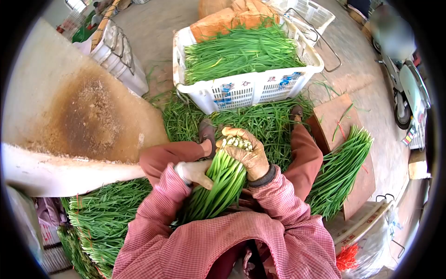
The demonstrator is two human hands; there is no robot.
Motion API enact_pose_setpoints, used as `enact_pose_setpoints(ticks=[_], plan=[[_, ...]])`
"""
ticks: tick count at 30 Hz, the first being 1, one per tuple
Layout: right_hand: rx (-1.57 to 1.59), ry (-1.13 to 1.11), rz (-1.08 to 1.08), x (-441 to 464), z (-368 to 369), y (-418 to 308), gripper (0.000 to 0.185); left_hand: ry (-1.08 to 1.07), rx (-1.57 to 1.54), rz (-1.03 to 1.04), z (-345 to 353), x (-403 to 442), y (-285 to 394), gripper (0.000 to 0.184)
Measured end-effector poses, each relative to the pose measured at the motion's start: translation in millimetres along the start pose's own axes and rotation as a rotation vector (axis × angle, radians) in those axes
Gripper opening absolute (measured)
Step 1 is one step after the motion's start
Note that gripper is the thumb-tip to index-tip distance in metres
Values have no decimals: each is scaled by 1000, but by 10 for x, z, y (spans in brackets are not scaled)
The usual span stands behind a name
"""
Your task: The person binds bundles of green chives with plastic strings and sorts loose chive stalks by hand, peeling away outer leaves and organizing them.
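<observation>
A thick bunch of garlic chives (223,179) is held over my lap, its pale cut ends pointing away from me and its green leaves running down toward my body. My right hand (252,156), in a worn tan glove, wraps round the bunch close to those ends. Lower down, my left hand (197,174), in a pale glove, closes on the left side of the stalks. Part of its fingers is hidden behind the bunch. Loose chives (260,125) cover the floor between my feet.
Ahead stands a white crate (255,90) heaped with chives. Bundled chives (341,169) lie on a brown board (364,183) at right, near red ties (347,257). Tied bundles (104,218) are stacked at left beside a stained wall (93,116). A scooter (411,88) is far right.
</observation>
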State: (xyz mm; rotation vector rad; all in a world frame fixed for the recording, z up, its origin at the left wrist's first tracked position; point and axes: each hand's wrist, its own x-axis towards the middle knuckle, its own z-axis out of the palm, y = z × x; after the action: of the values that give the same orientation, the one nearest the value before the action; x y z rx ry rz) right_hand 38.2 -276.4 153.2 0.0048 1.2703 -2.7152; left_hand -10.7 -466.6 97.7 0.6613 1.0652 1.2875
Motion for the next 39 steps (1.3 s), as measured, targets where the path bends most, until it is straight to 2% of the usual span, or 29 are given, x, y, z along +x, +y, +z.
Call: enact_pose_setpoints(ticks=[1, 3, 4, 5, 6, 7, 9, 11, 13, 15, 17, 18, 19, 21, 22, 23, 25, 26, 27, 29, 31, 33, 35, 36, 37, 39], plan=[[-43, -10, -60, 17, -2, 39, 40, 71, -19, 165, 109, -13, 305, 95], [24, -9, -5, -6, 34, 19, 32, 173, -309, 522, 234, 4, 587, 102], [-26, -61, -10, 0, 37, 14, 33, 182, -306, 524, 226, 21, 599, 102], [-24, -62, -4, 27, 58, 28, 33, 324, -243, 354, 226, 44, 579, 96], [-285, -159, -260, 85, 78, 35, 38, 457, -180, 181, 236, 93, 542, 90], [-547, -253, -515, 123, 79, 32, 44, 353, -353, 364, 284, 186, 467, 84], [-921, -243, -577, 108, 85, -57, 61, 273, -328, 249, 115, 228, 355, 79], [-949, -226, -629, 138, 157, -64, 62, 219, -327, 314, 48, 292, 431, 79], [-1275, -315, -702, 194, 205, -265, 64, 194, -320, 343, 67, 278, 565, 77], [-1641, -341, -667, 160, 335, -490, 62, 200, -305, 334, 170, 187, 760, 73], [-1702, -300, -682, 149, 299, -471, 56, 105, -391, 19, 305, 60, 851, 82], [-1763, -260, -686, 160, 268, -426, 53, 207, -209, -13, 406, 48, 887, 63], [-1759, -254, -702, 178, 224, -339, 53, 165, -156, -8, 371, 22, 772, 57], [-1673, -255, -260, 201, 53, -24, 60, 142, -154, 81, 294, 68, 569, 56], [-1065, -270, -333, 198, -170, 124, 67, 228, -209, 75, 307, 49, 570, 55], [-511, -206, -83, 94, -106, 12, 71, 316, -268, 69, 342, 21, 595, 54], [-278, -147, -161, -7, -359, 169, 77, 408, -364, 102, 280, 3, 536, 50], [-264, -146, -104, -116, -295, 211, 80, 431, -384, 109, 224, 17, 493, 49], [-151, -397, -70, -151, -223, 228, 80, 450, -399, 112, 173, 40, 465, 48], [-415, -246, -118, -310, -177, 719, 68, 551, -327, 67, 111, 156, 403, 45], [-232, -127, 136, -322, -55, 967, 56, 541, -363, 3, 160, 194, 433, 49], [-114, -190, 177, -260, -79, 978, 49, 686, -267, 91, 225, 157, 401, 53], [44, -181, 182, -233, -14, 931, 47, 663, -202, 94, 222, 68, 309, 55], [-441, -215, -67, -240, 0, 883, 48, 644, -121, 13, 234, 41, 261, 54], [-438, -225, -64, -189, -9, 868, 48, 626, -43, -68, 267, 29, 257, 54], [-624, -403, -145, -118, -29, 866, 51, 653, -100, -61, 250, 36, 308, 46]])
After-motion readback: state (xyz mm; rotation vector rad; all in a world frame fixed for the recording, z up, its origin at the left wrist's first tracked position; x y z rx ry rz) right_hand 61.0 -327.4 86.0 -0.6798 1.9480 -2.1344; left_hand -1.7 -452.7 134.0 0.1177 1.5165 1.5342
